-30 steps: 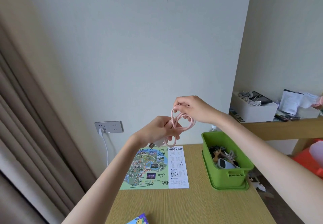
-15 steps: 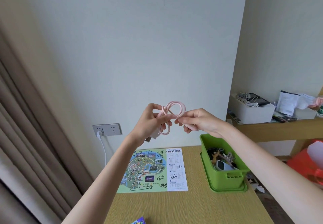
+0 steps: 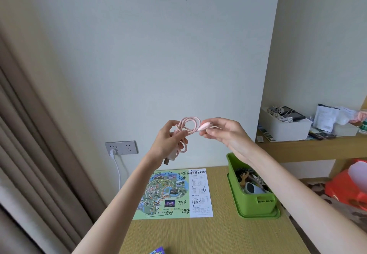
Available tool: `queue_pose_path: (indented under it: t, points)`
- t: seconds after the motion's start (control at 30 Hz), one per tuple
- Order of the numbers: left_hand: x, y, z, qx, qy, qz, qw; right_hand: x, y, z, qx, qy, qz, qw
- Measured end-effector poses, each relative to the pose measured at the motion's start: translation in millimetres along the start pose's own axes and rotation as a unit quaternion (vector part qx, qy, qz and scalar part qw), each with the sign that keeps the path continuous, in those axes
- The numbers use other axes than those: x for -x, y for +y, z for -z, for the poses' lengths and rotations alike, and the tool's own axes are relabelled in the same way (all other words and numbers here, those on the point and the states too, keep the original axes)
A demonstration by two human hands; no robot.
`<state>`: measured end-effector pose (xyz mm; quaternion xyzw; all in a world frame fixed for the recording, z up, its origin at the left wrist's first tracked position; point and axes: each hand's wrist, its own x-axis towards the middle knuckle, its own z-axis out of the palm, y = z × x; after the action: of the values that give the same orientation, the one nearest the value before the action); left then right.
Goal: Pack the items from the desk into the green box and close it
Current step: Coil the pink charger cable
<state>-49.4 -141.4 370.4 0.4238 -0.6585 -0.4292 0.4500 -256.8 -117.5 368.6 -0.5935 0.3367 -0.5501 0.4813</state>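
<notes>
Pink braided cable is up in the air between both hands, over the far part of the tabletop, left of the green box and not touching either one. It's wound into a few loose loops. The bundle mostly hangs up-and-down out of the left hand, whose fingers are curled round it, and the metal USB plug pokes out the bottom pointing down and a bit left. The top loop runs sideways to the right, where the right hand pinches the pale pink connector end between thumb and fingertips. That end lies roughly level. The green box sits open at the right side of the tabletop with a brush and a white gadget inside. A park map leaflet lies flat to its left.
</notes>
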Motion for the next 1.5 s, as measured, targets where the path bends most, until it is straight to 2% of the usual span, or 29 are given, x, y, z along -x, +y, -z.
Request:
queue_pose_path:
  t: [0.07,0.27,0.5,0.63,0.73,0.9,1.03,1.2,1.33,1.5]
  points:
    - [2.0,0.9,-0.5,0.001,-0.012,-0.007,1.0,1.7,-2.9,-1.4,-0.02,-0.004,0.008,1.0]
    - [5.8,1.4,-7.1,0.027,-0.037,-0.019,0.999,0.6,-9.3,-13.0,0.013,0.025,-0.024,0.999]
    - [3.8,3.5,-11.7,0.074,0.001,-0.063,0.995,-1.8,-17.7,-18.9,0.047,0.092,-0.053,0.993]
    - [3.1,7.4,-13.9,0.042,0.004,-0.085,0.995,-1.5,-20.3,-21.5,0.051,0.087,-0.069,0.993]
    - [4.5,9.1,-14.8,0.061,-0.014,-0.077,0.995,-1.6,-20.8,-22.7,0.056,0.081,-0.077,0.992]
    - [7.3,11.8,-15.9,0.063,-0.035,-0.07,0.995,-1.4,-21.4,-23.0,0.018,0.067,-0.093,0.993]
    - [9.1,13.0,-13.8,0.045,-0.047,-0.054,0.996,-5.8,-23.3,-22.3,-0.031,0.104,-0.117,0.987]
    - [12.1,13.2,-14.3,0.046,-0.058,-0.047,0.996,-10.5,-24.9,-16.7,-0.075,0.068,-0.153,0.983]
    - [13.2,10.3,-15.3,0.05,-0.057,-0.05,0.996,-13.3,-24.5,-15.3,-0.104,0.013,-0.22,0.97]
    - [10.7,11.7,-11.0,0.017,-0.072,-0.068,0.995,-16.6,-25.9,-12.7,-0.168,0.011,-0.264,0.95]
